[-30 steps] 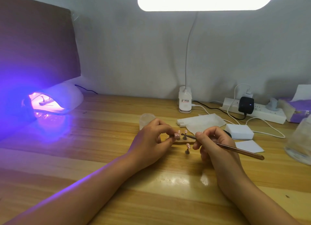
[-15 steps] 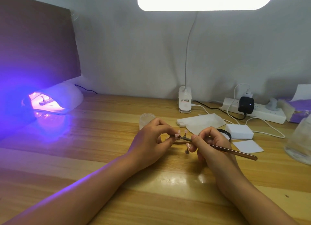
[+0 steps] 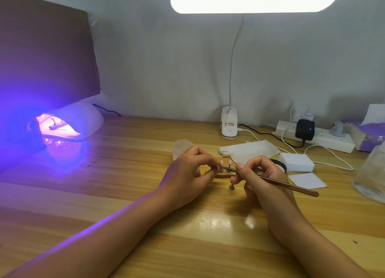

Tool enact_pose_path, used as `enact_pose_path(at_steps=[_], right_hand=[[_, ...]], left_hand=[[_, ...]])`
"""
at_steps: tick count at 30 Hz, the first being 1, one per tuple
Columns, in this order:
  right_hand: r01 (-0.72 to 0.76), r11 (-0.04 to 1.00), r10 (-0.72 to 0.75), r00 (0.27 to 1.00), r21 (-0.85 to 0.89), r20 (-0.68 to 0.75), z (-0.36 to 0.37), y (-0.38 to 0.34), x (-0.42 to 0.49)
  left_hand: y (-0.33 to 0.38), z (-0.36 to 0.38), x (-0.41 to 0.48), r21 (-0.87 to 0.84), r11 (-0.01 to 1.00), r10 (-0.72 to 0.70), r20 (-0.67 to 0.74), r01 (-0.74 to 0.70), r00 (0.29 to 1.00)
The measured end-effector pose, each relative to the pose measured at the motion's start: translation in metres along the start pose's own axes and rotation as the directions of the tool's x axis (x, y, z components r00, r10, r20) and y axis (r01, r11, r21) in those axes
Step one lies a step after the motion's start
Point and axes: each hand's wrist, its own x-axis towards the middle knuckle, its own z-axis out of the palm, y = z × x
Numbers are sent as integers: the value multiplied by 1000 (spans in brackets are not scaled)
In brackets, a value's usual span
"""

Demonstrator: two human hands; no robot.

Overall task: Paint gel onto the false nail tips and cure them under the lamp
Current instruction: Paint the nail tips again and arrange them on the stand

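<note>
1. 1 view, from a wide-angle camera worn on the person's head, facing forward and down across a wooden desk (image 3: 125, 194) toward a grey wall (image 3: 166, 69).
2. Both forearms enter from the bottom edge. The view is near enough to show the left hand (image 3: 187, 171) pinching a false nail tip (image 3: 219, 167) and the right hand (image 3: 262, 173) gripping a brush (image 3: 291, 187), just below centre.
3. The glowing curing lamp (image 3: 83, 115) sits far left, the desk lamp's light bar (image 3: 254, 1) spans the top edge, and a power strip (image 3: 329, 141) lies right.
</note>
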Motion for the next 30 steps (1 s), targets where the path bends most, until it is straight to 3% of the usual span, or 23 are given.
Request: enact_pose_path(at_steps=[7,15,21,30], right_hand=[[0,998,0,1000,-62,5,-1,4,1],[18,999,-17,999,28,-27,-2,1,0],[13,1000,-12,1000,-10,21,-1,2,0],[1,999,-2,1000,-35,-18,-1,3,0]], left_hand=[[3,-1,0,-7,1000,1,-2,-1,1000],[3,-1,-1,14,1000,-4,-2,4,1000],[3,-1,-1,27,1000,0,-16,0,1000],[3,-1,0,14,1000,-4,-27,4,1000]])
